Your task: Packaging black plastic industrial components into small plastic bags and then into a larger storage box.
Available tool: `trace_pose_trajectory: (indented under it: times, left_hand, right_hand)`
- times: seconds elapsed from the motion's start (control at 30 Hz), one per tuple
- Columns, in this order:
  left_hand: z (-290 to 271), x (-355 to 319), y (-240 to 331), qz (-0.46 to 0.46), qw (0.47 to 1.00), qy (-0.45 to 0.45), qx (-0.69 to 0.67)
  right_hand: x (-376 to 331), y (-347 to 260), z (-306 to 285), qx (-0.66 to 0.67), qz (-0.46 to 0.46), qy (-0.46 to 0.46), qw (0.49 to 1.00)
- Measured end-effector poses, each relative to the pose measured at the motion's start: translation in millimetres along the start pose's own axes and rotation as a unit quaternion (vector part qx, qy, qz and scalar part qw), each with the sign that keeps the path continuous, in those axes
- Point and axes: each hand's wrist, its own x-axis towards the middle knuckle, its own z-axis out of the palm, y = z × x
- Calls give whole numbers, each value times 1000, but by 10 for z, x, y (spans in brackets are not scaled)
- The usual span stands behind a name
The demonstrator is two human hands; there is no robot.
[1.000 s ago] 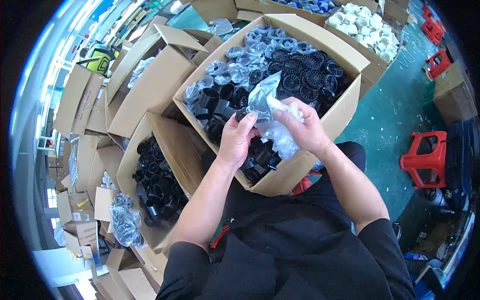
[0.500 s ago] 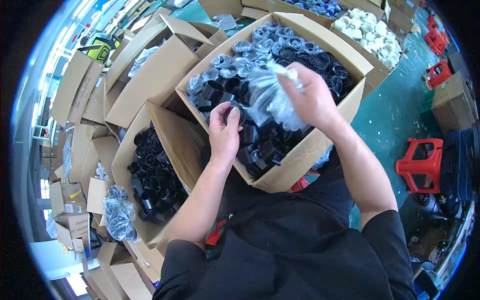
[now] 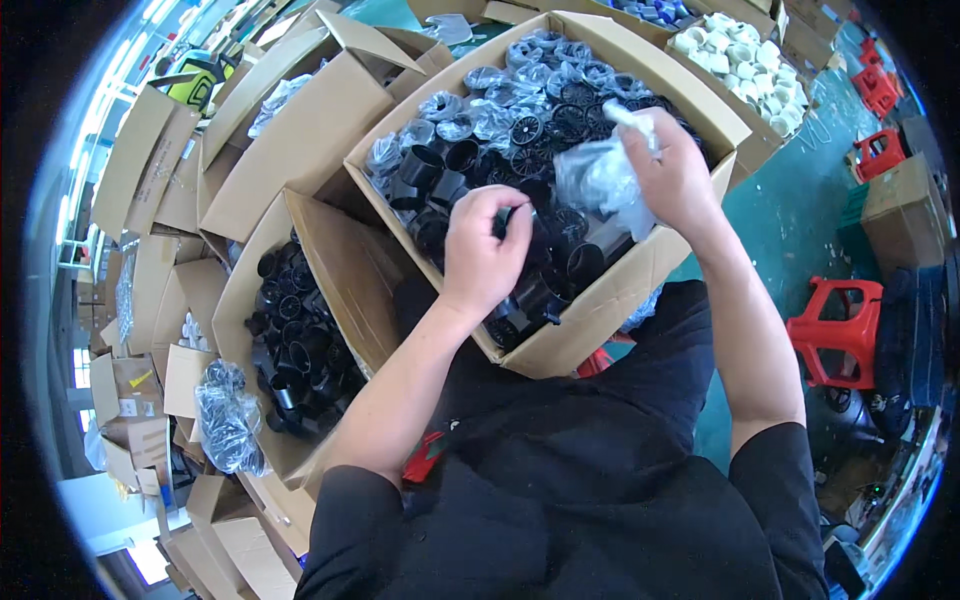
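My right hand (image 3: 678,178) grips the top of a clear plastic bag (image 3: 608,172) over the right half of a big cardboard box (image 3: 590,315). A white tip of the bag sticks out above the fingers. Over the box's near left part, my left hand (image 3: 484,245) is closed, thumb and forefinger curled toward each other beside black plastic. What they hold, if anything, I cannot make out. Black plastic pipe fittings (image 3: 540,290) lie under both hands. Round black grated pieces (image 3: 527,130) and clear-wrapped parts (image 3: 500,90) fill the far side.
A second open box (image 3: 340,265) with black fittings (image 3: 300,350) stands at the left, a filled plastic bag (image 3: 228,420) at its outer side. White fittings (image 3: 745,62) are heaped in a box at the far right. A red stool (image 3: 838,330) stands right on the green floor.
My left hand has moved right and turned, away from the round black fitting it held at the box's left side. My right hand has shifted right with the plastic bag.
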Motion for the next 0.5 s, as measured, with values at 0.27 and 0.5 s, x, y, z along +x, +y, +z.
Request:
trace_pose_trajectory:
  times: [0.27, 0.5]
  left_hand:
    - [370, 257, 95, 100, 984, -104, 103]
    - [831, 426, -72, 190, 952, -84, 223]
  right_hand:
    - [68, 21, -292, 128, 179, -20, 975]
    - [-135, 392, -15, 213, 212, 30, 953]
